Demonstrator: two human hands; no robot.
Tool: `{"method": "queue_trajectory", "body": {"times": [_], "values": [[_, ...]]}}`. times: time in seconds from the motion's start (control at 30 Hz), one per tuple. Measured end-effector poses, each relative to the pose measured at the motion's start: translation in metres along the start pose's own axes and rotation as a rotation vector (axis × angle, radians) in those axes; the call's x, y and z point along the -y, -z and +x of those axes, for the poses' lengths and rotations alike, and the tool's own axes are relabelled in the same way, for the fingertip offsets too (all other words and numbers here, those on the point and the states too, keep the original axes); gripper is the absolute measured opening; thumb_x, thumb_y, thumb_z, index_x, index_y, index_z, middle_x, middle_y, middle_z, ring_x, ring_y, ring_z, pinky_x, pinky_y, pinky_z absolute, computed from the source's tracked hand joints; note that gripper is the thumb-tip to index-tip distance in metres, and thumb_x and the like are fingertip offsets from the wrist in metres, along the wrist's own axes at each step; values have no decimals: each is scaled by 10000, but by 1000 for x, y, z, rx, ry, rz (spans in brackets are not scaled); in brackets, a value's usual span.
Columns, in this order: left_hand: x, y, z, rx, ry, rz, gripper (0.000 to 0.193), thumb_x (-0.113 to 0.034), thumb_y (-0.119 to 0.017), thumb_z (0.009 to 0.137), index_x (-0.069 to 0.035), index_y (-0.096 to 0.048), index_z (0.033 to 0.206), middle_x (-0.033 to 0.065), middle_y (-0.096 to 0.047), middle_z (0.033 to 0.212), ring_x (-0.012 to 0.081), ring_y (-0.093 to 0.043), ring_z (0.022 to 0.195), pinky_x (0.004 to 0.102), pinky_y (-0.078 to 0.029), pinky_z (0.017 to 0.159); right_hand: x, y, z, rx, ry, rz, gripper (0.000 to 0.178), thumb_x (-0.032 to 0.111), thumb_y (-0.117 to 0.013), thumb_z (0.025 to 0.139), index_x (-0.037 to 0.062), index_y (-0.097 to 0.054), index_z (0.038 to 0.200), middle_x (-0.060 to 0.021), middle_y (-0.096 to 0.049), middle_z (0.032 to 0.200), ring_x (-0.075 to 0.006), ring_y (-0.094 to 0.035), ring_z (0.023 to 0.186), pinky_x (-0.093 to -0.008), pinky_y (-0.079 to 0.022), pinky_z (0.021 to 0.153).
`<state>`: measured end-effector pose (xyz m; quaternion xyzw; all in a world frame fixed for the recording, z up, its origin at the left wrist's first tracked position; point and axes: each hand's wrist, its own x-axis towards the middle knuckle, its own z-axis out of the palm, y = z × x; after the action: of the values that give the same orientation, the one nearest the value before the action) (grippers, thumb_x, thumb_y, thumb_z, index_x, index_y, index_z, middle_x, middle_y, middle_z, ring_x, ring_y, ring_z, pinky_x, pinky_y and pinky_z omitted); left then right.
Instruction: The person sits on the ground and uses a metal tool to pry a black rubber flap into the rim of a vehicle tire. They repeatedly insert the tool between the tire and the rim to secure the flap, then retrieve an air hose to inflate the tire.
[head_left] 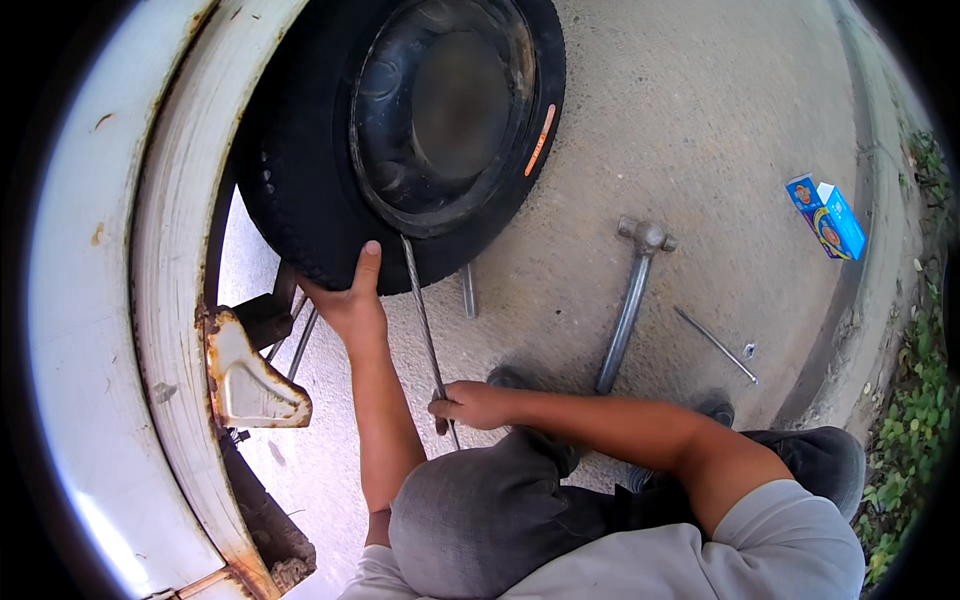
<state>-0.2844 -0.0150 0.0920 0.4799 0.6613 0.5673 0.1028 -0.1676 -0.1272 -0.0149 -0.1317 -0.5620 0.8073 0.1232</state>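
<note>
Shirt (620,565) sits nearest, right hand (477,404) gripping rod (421,315)

Apparently a roadside, with curb (882,310) and plants (912,440).

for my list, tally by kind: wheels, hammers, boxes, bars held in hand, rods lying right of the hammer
Wheel: 1
Hammer: 1
Blue box: 1
Bar held in right hand: 1
Rod lying right of the hammer: 1
Total: 5
</note>
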Motion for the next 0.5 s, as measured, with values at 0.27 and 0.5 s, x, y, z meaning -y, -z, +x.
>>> {"method": "queue_trajectory", "body": {"times": [0.27,0.5], "values": [[6,-2,5,10,-3,-24,887,-204,-836,670,77,-319,1334,203,-416,1328,273,-409,1217,332,-259,1067,-61,166,-86,-434,-218,-732,388,343,-463,931,-33,-548,981,-246,-588,918,-389,-578,876,-446,-443,776],[-8,-2,-5,-29,15,36,843,-176,-812,686,76,-341,1338,195,-431,1339,281,-422,1222,338,-262,1075,114,288,-156,-745,-420,-1286,544,574,-496,856,62,-635,737,-161,-604,661,-360,-601,688,-445,-464,614]]}}
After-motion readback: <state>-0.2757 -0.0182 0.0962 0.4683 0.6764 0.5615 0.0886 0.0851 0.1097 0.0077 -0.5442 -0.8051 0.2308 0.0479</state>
